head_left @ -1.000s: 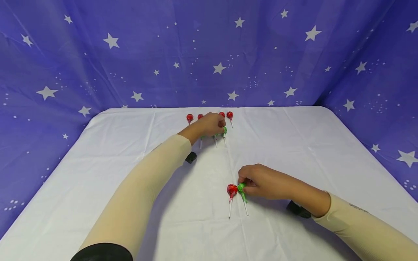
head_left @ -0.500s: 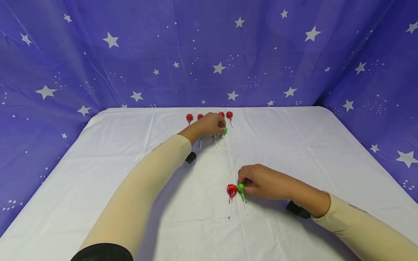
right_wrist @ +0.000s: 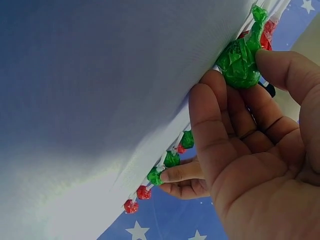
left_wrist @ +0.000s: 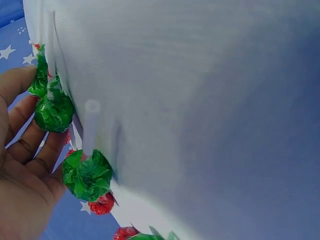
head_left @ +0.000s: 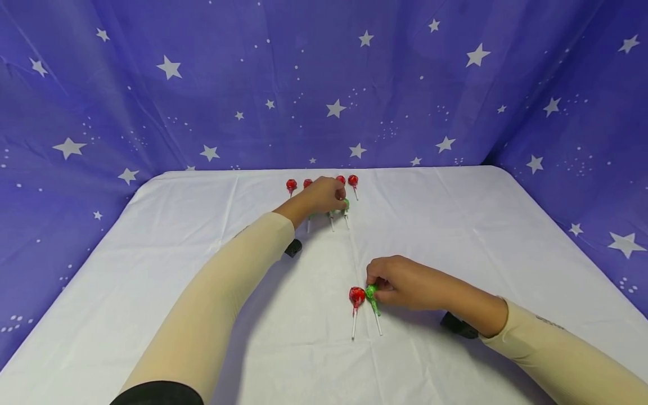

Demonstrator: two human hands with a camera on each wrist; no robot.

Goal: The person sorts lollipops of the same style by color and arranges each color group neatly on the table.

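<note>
At the far side of the table my left hand (head_left: pixel 324 194) pinches the head of a green-wrapped lollipop (head_left: pixel 346 205), the rightmost of a green row. The left wrist view shows its thumb against that lollipop's wrapper (left_wrist: pixel 38 82), with two more green lollipops (left_wrist: pixel 87 175) beside the fingers. Nearer, my right hand (head_left: pixel 412 284) holds another green lollipop (head_left: pixel 373 301) by the head between thumb and fingers. A red lollipop (head_left: pixel 356 296) lies just left of it, the two heads side by side and both sticks pointing toward me.
Behind the green row runs a row of several red lollipops (head_left: pixel 352 180), partly hidden by my left hand. A white cloth (head_left: pixel 430 225) covers the table. A purple curtain with stars (head_left: pixel 283 73) hangs behind and at the sides.
The stick of the far green lollipop swung left, then back toward me. Both hands keep their places and grips; the whole head view has shifted slightly.
</note>
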